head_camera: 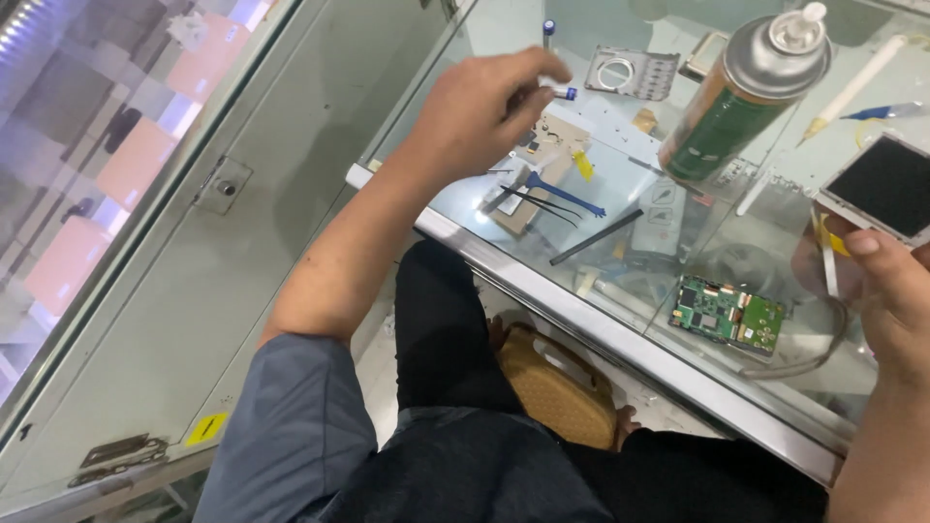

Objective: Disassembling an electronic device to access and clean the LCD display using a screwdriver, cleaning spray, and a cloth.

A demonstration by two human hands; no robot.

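Head view: left hand (484, 107) raised over the glass table (620, 242), fingers (542, 73) pinched around a small blue-tipped tool (564, 92), only its tip showing past the fingertips. Directly below those fingers lie black tweezers (542, 201) and a blue plastic pry tool (567, 197), crossing each other beside a small beige board piece (557, 136); a yellow tab (582, 165) sits against it. Beyond the fingers, a metal cover plate with a round hole (635, 73). A black rod (596, 237) lies well toward the near side of the tweezers. Right hand (896, 291) at frame edge, fingers closed on a small display module (882, 184) with dark screen and pale frame; thumb rests on its lower corner, and a flat ribbon (830, 261) hangs from it. Just left of these fingers, a green circuit board (728, 315) flat on the glass. A green spray can with grey cap (746, 97) stands between the two hands.
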